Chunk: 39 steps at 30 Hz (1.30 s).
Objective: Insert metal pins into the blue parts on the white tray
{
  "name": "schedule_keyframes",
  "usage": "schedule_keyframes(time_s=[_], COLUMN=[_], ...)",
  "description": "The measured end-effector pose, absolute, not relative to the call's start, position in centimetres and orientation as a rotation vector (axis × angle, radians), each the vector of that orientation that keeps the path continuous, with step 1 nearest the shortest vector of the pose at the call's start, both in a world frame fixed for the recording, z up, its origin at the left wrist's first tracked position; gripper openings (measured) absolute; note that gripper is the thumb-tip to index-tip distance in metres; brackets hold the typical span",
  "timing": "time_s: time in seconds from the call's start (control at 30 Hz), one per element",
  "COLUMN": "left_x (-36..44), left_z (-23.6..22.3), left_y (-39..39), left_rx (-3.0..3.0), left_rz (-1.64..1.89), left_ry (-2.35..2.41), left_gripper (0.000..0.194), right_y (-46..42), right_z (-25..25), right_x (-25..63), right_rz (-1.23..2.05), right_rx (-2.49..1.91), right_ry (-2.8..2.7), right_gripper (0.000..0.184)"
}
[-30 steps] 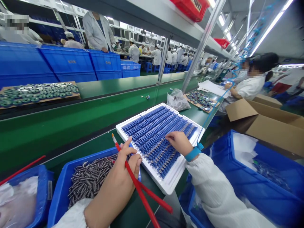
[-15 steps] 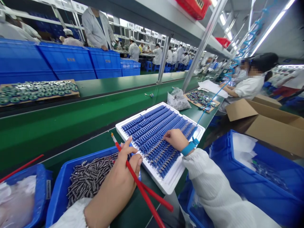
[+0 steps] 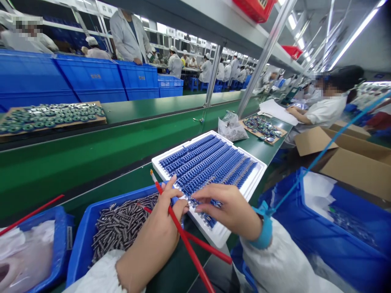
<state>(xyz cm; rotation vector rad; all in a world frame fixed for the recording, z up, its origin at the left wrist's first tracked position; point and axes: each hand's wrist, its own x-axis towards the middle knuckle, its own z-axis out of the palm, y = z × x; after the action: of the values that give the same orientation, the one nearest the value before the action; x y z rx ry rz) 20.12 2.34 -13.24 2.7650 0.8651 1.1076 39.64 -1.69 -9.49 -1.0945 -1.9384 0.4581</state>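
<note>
We look down on a bright assembly hall [image 3: 189, 53], where people in white coats work along the far side of a long green conveyor belt [image 3: 91, 162], behind a row of big blue crates [image 3: 88, 79]. A wooden board of round green-and-silver parts [image 3: 51, 120] lies across the belt, and farther right a seated co-worker [image 3: 324, 116] works beyond a clear plastic bag [image 3: 231, 128] and an open cardboard box [image 3: 351, 162]. A blue crate lined with white [image 3: 345, 260] stands just below our right arm, and another blue crate with a whitish bag [image 3: 61, 244] sits at far left. Directly before us on the belt lies a white foam tray [image 3: 256, 191], packed with tight diagonal rows of blue parts [image 3: 207, 162]. A blue crate [image 3: 122, 195] of dark metal springs [image 3: 122, 228] sits against the tray's near left side. Our left hand [image 3: 159, 219] hovers at the tray's corner, its fingers closed around a red stick [image 3: 180, 228] with a pale tip. Our right hand [image 3: 226, 209], wearing a blue wrist strap [image 3: 264, 232], is over the tray's near edge, fingers [image 3: 210, 199] curled down at the blue parts; we cannot tell whether they grip any.
</note>
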Motion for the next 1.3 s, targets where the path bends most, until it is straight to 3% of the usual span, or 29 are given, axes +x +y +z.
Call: schedule_keyframes(time_s=[0.03,0.07,0.17,0.4,0.53,0.67,1.3], left_x=[20.1,20.1,20.1,20.1,20.2,20.3,20.3], left_z=[-13.2,-13.2,-13.1,-12.3,-12.5,-13.0,-13.4], left_y=[2.3,2.3,2.2,2.1,2.2,2.3,2.5], left_rx=[2.78,2.793,2.798,2.675,2.592,2.706,2.695], left_rz=[1.109,1.105,1.103,1.202,1.138,1.193,1.208], left_ry=[0.856,0.85,0.87,0.933,1.009,0.913,0.887], left_gripper=[0.015,0.014,0.014,0.023,0.029,0.027,0.026], right_y=[-2.0,-2.2,-2.6,-0.5,2.5,4.1,4.5], right_z=[-9.6,-9.7,-9.9,-11.9,-14.5,-15.7,-14.8], right_x=[38.7,38.0,37.7,45.5,48.6,48.7,48.1], right_rz=[0.461,0.455,0.443,0.25,0.243,0.274,0.292], right_rx=[-0.979,-0.91,-0.922,-1.442,-1.769,-1.969,-2.101], right_ry=[-1.925,-1.902,-1.867,-1.757,-1.761,-1.838,-1.955], right_gripper=[0.012,0.008,0.028,0.01,0.018,0.015,0.013])
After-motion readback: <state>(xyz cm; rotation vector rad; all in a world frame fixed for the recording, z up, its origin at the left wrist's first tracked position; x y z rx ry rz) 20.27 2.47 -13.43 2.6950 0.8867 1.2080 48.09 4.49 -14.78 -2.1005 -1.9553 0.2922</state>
